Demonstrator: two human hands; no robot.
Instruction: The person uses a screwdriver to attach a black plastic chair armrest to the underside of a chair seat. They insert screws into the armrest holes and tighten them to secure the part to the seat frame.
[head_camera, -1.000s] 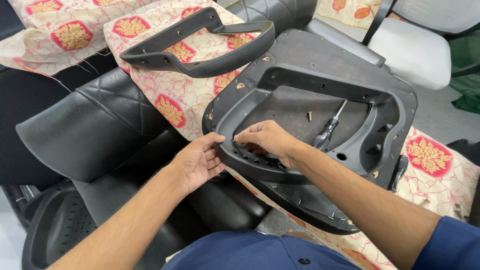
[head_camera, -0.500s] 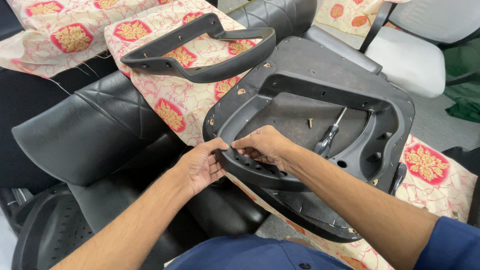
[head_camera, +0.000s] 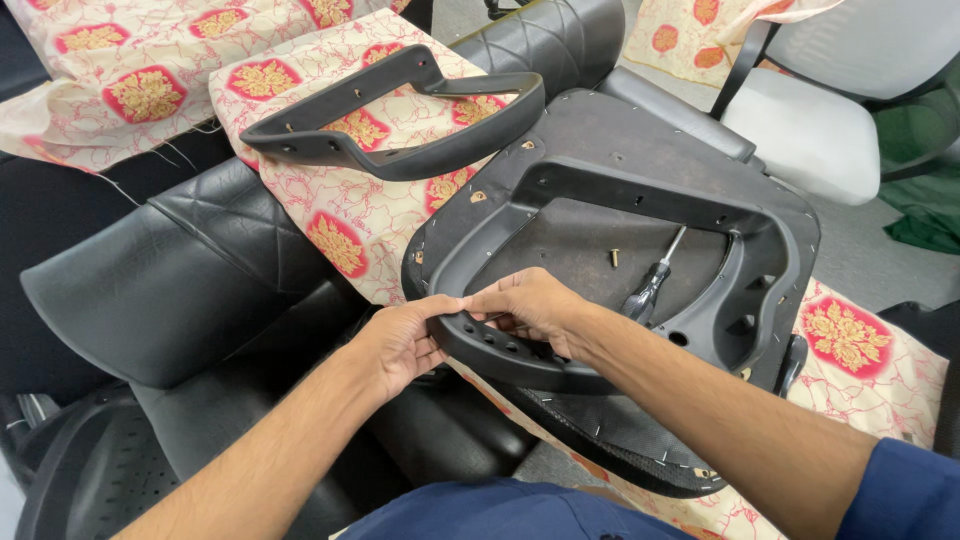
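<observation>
Left hand (head_camera: 400, 340) and right hand (head_camera: 530, 305) together, fingertips meeting, both pinched on the near rim of the black plastic seat frame (head_camera: 770, 240) lying upturned on the chair seat base (head_camera: 600, 130), a screwdriver (head_camera: 648, 288) and brass screw (head_camera: 614, 257) just beyond the right hand, a black armrest loop (head_camera: 400, 150) well beyond the left on patterned fabric (head_camera: 340, 230).

Right hand's (head_camera: 530, 310) fingertips hidden behind curved black plastic frame's (head_camera: 620, 260) rim, small object pinched there too tiny to tell, white office chair (head_camera: 820, 130) cut off at top edge
</observation>
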